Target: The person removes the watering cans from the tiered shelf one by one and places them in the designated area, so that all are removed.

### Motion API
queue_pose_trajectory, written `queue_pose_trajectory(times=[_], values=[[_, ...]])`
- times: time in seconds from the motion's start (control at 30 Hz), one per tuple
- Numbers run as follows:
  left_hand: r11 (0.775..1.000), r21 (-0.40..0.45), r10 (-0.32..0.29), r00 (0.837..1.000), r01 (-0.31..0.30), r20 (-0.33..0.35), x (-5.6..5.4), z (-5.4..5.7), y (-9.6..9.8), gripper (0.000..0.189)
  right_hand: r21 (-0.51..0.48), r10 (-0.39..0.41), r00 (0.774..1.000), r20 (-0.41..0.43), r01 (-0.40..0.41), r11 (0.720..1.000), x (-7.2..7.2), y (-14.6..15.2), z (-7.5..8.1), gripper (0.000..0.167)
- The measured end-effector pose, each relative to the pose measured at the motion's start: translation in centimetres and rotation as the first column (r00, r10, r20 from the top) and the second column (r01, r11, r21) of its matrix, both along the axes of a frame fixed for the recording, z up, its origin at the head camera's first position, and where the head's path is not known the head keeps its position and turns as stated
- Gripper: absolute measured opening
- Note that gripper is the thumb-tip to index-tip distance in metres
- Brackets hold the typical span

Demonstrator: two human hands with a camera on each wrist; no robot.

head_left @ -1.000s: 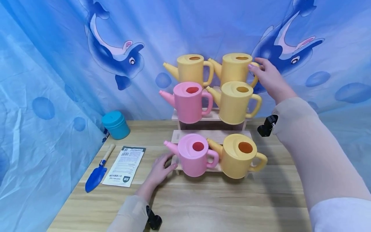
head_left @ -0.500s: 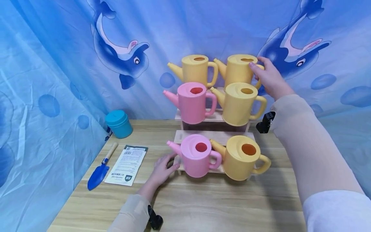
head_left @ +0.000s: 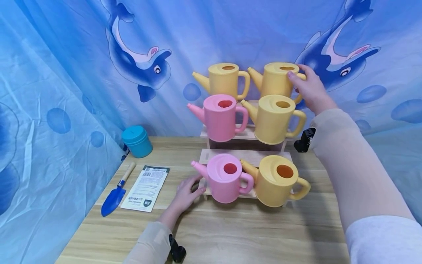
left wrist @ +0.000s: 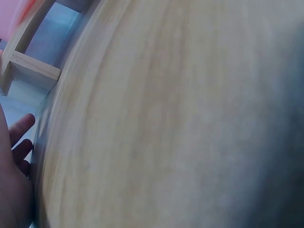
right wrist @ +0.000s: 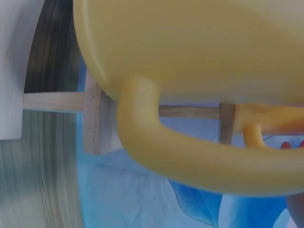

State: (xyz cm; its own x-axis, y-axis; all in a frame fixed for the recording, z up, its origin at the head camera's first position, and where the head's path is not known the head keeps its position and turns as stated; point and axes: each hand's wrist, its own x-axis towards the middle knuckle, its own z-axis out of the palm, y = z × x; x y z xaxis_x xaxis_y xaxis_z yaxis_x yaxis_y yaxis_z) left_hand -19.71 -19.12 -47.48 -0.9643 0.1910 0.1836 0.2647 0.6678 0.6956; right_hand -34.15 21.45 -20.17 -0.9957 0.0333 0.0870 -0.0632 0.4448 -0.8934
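Note:
My right hand (head_left: 311,88) holds the yellow watering can (head_left: 273,80) at the right of the wooden rack's top level, thumb at its upper rim by the handle; its other fingers are partly hidden. My left hand (head_left: 185,194) rests at the left end of the rack's bottom shelf (head_left: 205,156), beside a light pink watering can (head_left: 223,185). In the left wrist view, the left hand's fingers (left wrist: 23,127) are loosely bent. Before the held can stands a pale yellow watering can (head_left: 274,121), whose handle (right wrist: 199,166) looms large in the right wrist view.
Another yellow can (head_left: 223,82) stands top left, a pink can (head_left: 219,119) mid left, an orange-yellow can (head_left: 275,181) bottom right. On the table's left lie a blue trowel (head_left: 113,200), a white packet (head_left: 145,189) and a turquoise canister (head_left: 136,142). A dolphin-print curtain (head_left: 184,29) hangs behind.
The held yellow can has shifted slightly right, away from the top left can, with my right hand. My left hand keeps its place at the rack. The head view has turned slightly left.

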Motion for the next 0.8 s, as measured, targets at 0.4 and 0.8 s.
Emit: queue_pose_trajectory(times=[0.4,0.8], values=[[1.0,-0.007,0.008,1.0,-0.008,0.016,0.1,0.1,0.1,0.06,-0.025,-0.058,0.998,-0.025,0.057,0.998,0.5,2.0,-0.5,0.081],[1.0,-0.012,0.013,1.0,-0.013,0.007,0.1,-0.1,0.0,0.059,-0.27,-0.155,0.984,-0.09,0.125,0.955,1.9,6.1,-1.5,0.08]])
